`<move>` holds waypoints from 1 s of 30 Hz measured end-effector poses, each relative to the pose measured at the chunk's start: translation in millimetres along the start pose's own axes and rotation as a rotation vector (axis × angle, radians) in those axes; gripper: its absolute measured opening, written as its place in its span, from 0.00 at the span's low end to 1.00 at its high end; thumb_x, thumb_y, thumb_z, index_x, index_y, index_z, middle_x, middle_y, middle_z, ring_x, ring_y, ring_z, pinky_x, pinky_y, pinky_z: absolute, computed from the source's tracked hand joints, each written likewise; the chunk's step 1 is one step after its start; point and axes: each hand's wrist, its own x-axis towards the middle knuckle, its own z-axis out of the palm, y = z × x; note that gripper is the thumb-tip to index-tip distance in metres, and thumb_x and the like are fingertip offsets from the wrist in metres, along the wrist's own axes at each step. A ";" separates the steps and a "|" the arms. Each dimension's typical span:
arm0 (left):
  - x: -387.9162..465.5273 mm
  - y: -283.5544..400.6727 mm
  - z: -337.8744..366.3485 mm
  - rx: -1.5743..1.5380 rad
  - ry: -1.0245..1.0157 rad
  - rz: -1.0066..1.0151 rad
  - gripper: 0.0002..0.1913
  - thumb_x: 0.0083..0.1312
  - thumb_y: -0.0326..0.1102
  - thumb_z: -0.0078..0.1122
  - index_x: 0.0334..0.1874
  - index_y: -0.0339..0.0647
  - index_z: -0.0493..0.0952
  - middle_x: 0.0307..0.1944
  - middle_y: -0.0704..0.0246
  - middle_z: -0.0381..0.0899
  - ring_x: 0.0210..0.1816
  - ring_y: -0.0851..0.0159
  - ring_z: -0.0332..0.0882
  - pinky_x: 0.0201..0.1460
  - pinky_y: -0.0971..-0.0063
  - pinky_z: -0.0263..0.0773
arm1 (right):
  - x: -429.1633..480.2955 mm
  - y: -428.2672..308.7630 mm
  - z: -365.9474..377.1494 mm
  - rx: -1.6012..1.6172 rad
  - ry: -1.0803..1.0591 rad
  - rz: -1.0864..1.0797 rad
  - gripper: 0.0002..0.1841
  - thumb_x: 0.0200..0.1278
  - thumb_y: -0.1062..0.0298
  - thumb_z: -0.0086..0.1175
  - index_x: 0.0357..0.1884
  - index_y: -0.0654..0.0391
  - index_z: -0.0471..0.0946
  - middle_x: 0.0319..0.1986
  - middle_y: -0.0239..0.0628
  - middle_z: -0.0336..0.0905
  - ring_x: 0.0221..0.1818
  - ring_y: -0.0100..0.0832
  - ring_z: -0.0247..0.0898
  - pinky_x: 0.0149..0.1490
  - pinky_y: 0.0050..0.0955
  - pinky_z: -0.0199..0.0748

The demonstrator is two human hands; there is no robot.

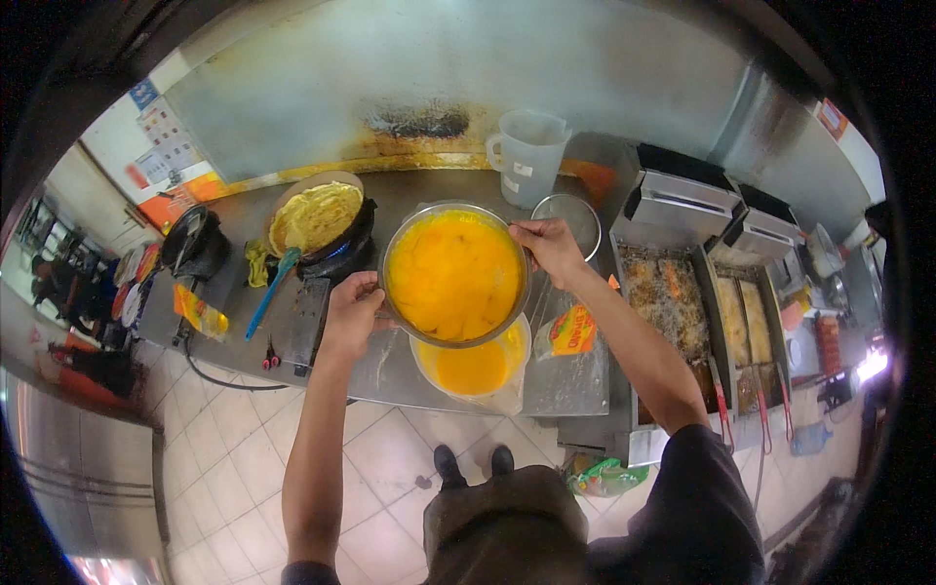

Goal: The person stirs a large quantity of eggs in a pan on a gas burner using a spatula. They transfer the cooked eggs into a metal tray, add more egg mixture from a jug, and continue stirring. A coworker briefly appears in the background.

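Between my hands is a round metal bowl [389, 252] of yellow-orange liquid [455, 274] that looks like beaten egg. My left hand [353, 311] grips the rim at the left, and my right hand [548, 248] grips it at the upper right. Below the bowl, partly hidden by it, a translucent plastic container [521, 344] holds more of the same liquid. A strainer [567, 207] with a round wire rim lies right of the bowl, close to my right hand. Under my right forearm lies a plastic packet [570, 333] bearing writing.
A pan [358, 238] of yellow egg-like food sits over a blue flame. Left of it are a blue spatula [270, 300], scissors [271, 355] and a black pot [191, 241]. A plastic measuring jug [532, 161] stands at the back. Bubbling deep fryers [665, 292] are at right.
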 end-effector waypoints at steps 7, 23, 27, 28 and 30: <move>26.9 -11.5 -15.7 0.038 -0.098 0.030 0.12 0.66 0.23 0.48 0.51 0.38 0.71 0.44 0.67 0.73 0.41 0.68 0.75 0.35 0.68 0.84 | -8.2 10.6 14.0 -0.015 0.103 0.063 0.13 0.63 0.65 0.58 0.43 0.63 0.82 0.17 0.27 0.73 0.14 0.17 0.61 0.18 0.20 0.66; 37.7 -9.8 -10.9 0.062 -0.154 0.138 0.12 0.67 0.22 0.47 0.51 0.38 0.70 0.44 0.66 0.74 0.36 0.70 0.75 0.33 0.73 0.82 | -25.4 7.1 7.3 -0.009 0.189 0.011 0.13 0.64 0.64 0.58 0.44 0.61 0.82 0.19 0.28 0.75 0.14 0.17 0.63 0.20 0.19 0.66; 42.4 -8.4 -7.8 0.048 -0.161 0.195 0.11 0.68 0.22 0.45 0.51 0.39 0.70 0.44 0.66 0.74 0.34 0.71 0.74 0.34 0.72 0.82 | -27.7 -0.2 2.6 -0.020 0.193 -0.050 0.12 0.64 0.64 0.58 0.44 0.61 0.83 0.19 0.28 0.76 0.15 0.17 0.64 0.20 0.19 0.66; 43.3 -8.1 -7.0 0.026 -0.176 0.209 0.11 0.68 0.21 0.45 0.50 0.39 0.70 0.44 0.66 0.73 0.34 0.71 0.74 0.34 0.72 0.83 | -28.1 -2.0 1.4 -0.014 0.182 -0.065 0.12 0.64 0.64 0.58 0.44 0.61 0.83 0.19 0.28 0.76 0.15 0.17 0.64 0.20 0.19 0.66; 44.4 -8.2 -5.3 0.028 -0.173 0.224 0.11 0.68 0.21 0.44 0.50 0.38 0.69 0.44 0.66 0.73 0.34 0.71 0.74 0.34 0.71 0.83 | -28.8 -4.6 -0.3 -0.026 0.180 -0.081 0.12 0.64 0.64 0.58 0.44 0.61 0.83 0.18 0.28 0.76 0.15 0.16 0.64 0.20 0.19 0.67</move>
